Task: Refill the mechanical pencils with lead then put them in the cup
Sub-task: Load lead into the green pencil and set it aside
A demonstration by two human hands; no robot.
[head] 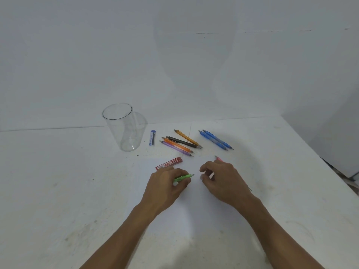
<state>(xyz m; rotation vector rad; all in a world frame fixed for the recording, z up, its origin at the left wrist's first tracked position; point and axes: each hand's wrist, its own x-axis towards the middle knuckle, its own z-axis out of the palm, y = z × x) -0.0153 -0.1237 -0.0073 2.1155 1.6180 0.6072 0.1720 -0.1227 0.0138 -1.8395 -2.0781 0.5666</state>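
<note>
I log on the white worktop (58,191):
- clear cup (122,127), upright, empty
- blue lead case (152,138), print unreadable
- red lead case (169,163), marked "2B"
- left hand (165,186), fingers grasping the green mechanical pencil (183,178)
- four pencils (180,143) (purple, orange, black, amber), lying together
- right hand (221,179), fingers curled; whether they hold anything I cannot tell
- pink pencil (219,158), partly hidden behind the right hand
- two blue pencils (215,140), side by side

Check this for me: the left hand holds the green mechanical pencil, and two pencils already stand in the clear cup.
Not quite. The head view shows the clear cup empty, with no pencils in it. The left hand does hold the green mechanical pencil.
</note>
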